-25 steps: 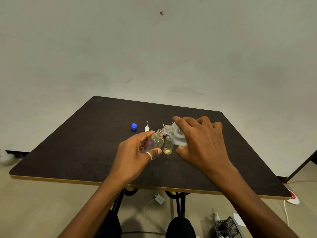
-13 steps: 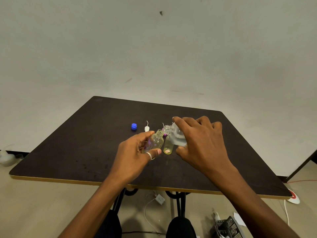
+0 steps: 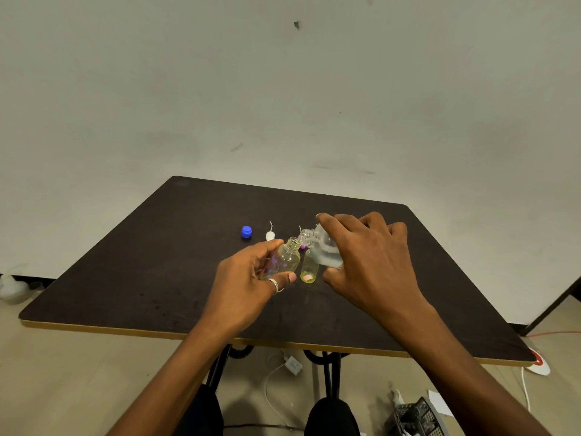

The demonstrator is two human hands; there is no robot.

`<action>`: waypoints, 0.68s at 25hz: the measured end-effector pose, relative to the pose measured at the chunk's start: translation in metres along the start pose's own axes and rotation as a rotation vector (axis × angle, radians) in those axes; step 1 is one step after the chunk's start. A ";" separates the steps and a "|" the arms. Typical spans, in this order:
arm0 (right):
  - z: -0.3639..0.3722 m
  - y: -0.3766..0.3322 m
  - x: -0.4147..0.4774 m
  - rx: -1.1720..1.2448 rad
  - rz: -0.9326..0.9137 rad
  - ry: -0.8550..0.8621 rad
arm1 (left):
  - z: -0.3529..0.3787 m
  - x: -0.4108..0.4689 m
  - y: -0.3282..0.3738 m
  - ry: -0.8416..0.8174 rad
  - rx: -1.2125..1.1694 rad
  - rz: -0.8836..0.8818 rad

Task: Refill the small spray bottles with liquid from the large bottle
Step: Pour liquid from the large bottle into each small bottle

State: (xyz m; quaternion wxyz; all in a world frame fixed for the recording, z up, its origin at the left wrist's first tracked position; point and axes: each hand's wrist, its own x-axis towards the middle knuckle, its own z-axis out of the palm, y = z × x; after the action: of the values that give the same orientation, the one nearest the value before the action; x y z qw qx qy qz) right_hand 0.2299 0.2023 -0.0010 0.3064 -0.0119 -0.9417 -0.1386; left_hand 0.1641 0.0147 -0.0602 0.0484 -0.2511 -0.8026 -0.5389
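matt dark table (image 3: 125,278), clear glossy small bottle (image 3: 287,258)

Clear large bottle (image 3: 327,251) tilted toward uncapped small bottle (image 3: 287,259); second small bottle (image 3: 309,269) upright beside.

The dark table (image 3: 157,278) carries a blue cap (image 3: 246,231), a white spray top (image 3: 270,236) just beside it, and a small yellow bottle (image 3: 309,269) standing upright.
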 end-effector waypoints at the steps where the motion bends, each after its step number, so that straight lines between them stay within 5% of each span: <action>1: 0.000 0.000 0.000 0.002 -0.001 0.001 | 0.000 0.000 0.000 0.002 0.000 0.001; 17: 0.001 -0.001 0.002 -0.010 -0.009 0.006 | -0.002 -0.001 0.001 0.027 -0.028 0.005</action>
State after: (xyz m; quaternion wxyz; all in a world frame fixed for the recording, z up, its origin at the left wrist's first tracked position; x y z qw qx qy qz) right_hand 0.2272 0.2019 -0.0007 0.3086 -0.0089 -0.9401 -0.1446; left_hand 0.1650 0.0129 -0.0590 0.0572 -0.2462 -0.7937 -0.5533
